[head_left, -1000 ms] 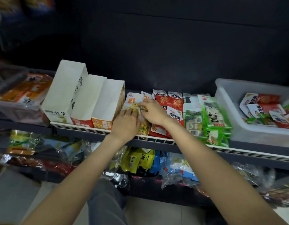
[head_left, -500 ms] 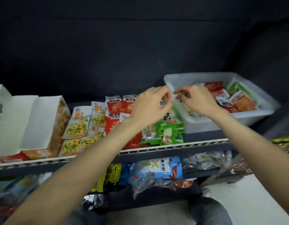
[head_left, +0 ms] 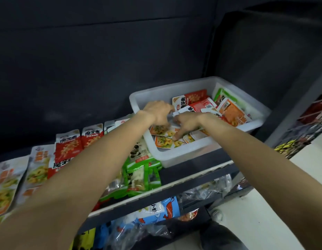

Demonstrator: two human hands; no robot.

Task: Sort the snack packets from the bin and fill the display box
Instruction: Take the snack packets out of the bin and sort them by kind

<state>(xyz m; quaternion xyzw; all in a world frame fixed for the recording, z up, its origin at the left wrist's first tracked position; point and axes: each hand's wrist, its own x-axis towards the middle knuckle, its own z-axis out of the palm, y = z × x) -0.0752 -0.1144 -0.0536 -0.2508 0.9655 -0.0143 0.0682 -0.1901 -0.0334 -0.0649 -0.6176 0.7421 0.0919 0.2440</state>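
Together our two hands work inside the white plastic bin at the far right of the shelf. Our left hand is curled downward, its fingertips on an orange packet printed with yellow rings; whether it pinches the packet we cannot tell. Just beside it, our right hand has its fingers loosely bent, one fingertip pressing a second ring packet below it, holding nothing. Beyond the right hand lie red packets. Left of the left hand, sorted red, orange and green packets lie in rows. We judge the packets light, thin, limp and slick; a pinch at a sealed edge should hold best.
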